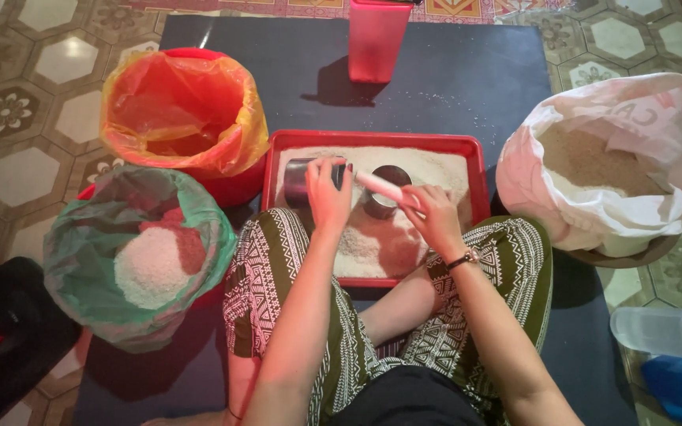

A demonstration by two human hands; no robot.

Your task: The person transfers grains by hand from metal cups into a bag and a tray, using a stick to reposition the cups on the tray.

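Fingers of left hand point(327, 192) wrapped round small grey metal cup point(300, 182) over red plastic tray of pale grain point(372, 140), right hand point(429, 214) pinching pale stick point(380, 187) across second cup point(386, 192); probably light, rigid, smooth-walled, best gripped mid-body.

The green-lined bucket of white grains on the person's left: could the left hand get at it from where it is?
Probably yes. The left hand rests on a metal cup in the red tray, and the green-lined bucket sits open-topped beside the left knee with nothing between them, though the hand would first have to release the cup.
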